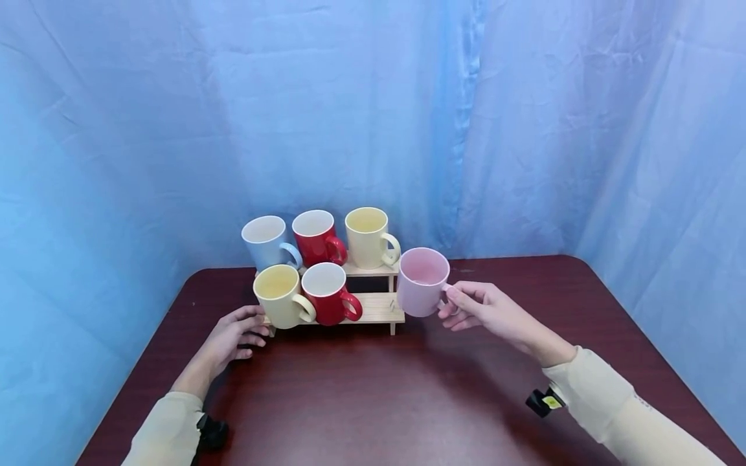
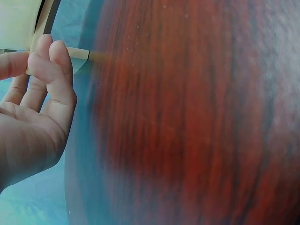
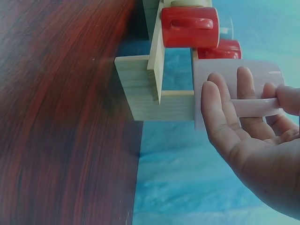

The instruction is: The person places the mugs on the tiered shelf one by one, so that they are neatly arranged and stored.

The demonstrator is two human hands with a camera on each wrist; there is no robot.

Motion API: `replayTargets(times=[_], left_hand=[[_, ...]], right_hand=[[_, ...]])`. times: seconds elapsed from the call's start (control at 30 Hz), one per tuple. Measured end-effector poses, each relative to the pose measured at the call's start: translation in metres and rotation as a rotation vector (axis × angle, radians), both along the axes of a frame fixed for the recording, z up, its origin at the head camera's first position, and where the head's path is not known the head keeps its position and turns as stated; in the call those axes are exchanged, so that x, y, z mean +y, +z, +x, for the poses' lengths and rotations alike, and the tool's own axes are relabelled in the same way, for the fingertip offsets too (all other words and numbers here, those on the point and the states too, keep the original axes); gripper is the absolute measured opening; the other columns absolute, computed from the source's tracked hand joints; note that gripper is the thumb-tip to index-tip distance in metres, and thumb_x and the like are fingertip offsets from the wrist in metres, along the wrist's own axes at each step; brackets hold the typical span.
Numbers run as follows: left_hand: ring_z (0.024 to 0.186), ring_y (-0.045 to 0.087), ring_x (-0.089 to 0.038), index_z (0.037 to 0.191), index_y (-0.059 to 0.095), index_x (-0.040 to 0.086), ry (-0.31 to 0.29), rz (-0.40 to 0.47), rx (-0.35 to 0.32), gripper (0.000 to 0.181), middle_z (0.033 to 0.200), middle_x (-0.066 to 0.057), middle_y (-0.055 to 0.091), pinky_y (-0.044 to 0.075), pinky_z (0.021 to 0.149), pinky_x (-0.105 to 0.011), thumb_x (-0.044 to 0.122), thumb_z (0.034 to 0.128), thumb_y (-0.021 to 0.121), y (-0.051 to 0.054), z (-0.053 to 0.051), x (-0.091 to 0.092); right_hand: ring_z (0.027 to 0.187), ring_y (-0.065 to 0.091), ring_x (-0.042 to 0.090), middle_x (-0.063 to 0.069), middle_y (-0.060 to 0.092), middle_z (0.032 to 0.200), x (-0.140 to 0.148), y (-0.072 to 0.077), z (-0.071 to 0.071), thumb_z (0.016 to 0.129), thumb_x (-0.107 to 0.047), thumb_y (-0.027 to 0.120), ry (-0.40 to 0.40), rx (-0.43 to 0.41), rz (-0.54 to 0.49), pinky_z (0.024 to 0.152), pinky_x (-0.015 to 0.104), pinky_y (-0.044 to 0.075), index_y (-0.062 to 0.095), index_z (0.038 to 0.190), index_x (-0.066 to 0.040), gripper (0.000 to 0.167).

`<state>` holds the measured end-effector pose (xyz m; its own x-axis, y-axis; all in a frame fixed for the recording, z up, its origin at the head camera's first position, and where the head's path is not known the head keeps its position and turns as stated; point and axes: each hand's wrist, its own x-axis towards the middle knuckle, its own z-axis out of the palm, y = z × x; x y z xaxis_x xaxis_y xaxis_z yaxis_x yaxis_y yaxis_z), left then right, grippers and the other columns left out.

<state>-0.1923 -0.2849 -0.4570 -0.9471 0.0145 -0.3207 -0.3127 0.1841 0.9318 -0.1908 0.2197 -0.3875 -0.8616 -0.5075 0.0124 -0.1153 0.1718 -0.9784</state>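
Note:
My right hand [image 1: 484, 310] pinches the handle of a pink mug [image 1: 421, 285], its thumb on the handle. The mug hangs upright beside the right end of a two-tier wooden rack [image 1: 375, 307]. In the right wrist view the same pink mug [image 3: 272, 72] shows behind the spread fingers. At the rack's left end, my left hand [image 1: 233, 336] grips the edge of the lower tier, thumb and fingers about the wood [image 2: 77, 53]. Beside that hand stands a yellow mug [image 1: 280, 307], with a red mug [image 1: 326, 301] to its right.
On the upper tier stand a light blue mug [image 1: 262, 246], a red mug [image 1: 311, 246] and a yellow mug [image 1: 362, 249], handles to the right. The rack stands on a dark red wooden table [image 1: 373, 395]. Blue curtains [image 1: 350, 110] hang behind and at both sides.

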Motion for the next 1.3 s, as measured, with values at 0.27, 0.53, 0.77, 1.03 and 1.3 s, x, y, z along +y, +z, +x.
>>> replayTargets(times=[0.27, 0.53, 0.77, 1.03, 1.3], left_hand=[[0.08, 0.067, -0.02, 0.137, 0.051, 0.014, -0.004, 0.006, 0.003, 0.037, 0.1, -0.008, 0.069, 0.053, 0.057, -0.03, 0.029, 0.1041, 0.057, 0.0, 0.0, 0.0], [0.08, 0.067, -0.02, 0.137, 0.051, 0.015, -0.004, 0.014, 0.002, 0.036, 0.1, -0.008, 0.069, 0.053, 0.056, -0.029, 0.029, 0.1043, 0.057, 0.001, -0.001, 0.0], [0.079, 0.066, -0.02, 0.138, 0.051, 0.015, -0.007, 0.013, -0.002, 0.037, 0.099, -0.007, 0.069, 0.053, 0.056, -0.029, 0.03, 0.1042, 0.057, 0.0, -0.001, -0.001], [0.079, 0.066, -0.02, 0.137, 0.052, 0.015, 0.0, 0.008, -0.004, 0.037, 0.099, -0.007, 0.069, 0.053, 0.057, -0.03, 0.03, 0.1044, 0.057, -0.002, -0.001, -0.001], [0.079, 0.066, -0.02, 0.137, 0.052, 0.015, 0.0, 0.011, -0.001, 0.036, 0.098, -0.008, 0.07, 0.053, 0.057, -0.03, 0.029, 0.104, 0.057, -0.001, -0.001, -0.001]], right_hand=[[0.09, 0.073, 0.035, 0.02, 0.071, 0.101, -0.019, -0.002, -0.007, 0.108, -0.019, 0.051, 0.048, 0.001, 0.002, 0.082, 0.045, 0.059, 0.059, 0.108, 0.008, 0.028], [0.089, 0.072, 0.033, 0.018, 0.071, 0.099, -0.043, -0.008, -0.016, 0.108, -0.025, 0.052, 0.095, -0.008, 0.025, 0.084, 0.057, 0.056, 0.063, 0.111, 0.008, 0.035], [0.091, 0.07, 0.044, 0.02, 0.07, 0.097, -0.057, -0.018, -0.025, 0.107, -0.028, 0.054, 0.097, 0.017, 0.047, 0.082, 0.058, 0.056, 0.066, 0.106, 0.003, 0.033], [0.092, 0.07, 0.045, 0.021, 0.07, 0.099, -0.065, -0.022, -0.03, 0.107, -0.029, 0.054, 0.106, -0.02, 0.027, 0.082, 0.061, 0.054, 0.067, 0.102, 0.002, 0.033], [0.099, 0.066, 0.052, 0.02, 0.07, 0.1, -0.068, -0.031, -0.035, 0.106, -0.031, 0.056, 0.095, -0.068, 0.02, 0.081, 0.058, 0.056, 0.067, 0.102, 0.001, 0.034]])
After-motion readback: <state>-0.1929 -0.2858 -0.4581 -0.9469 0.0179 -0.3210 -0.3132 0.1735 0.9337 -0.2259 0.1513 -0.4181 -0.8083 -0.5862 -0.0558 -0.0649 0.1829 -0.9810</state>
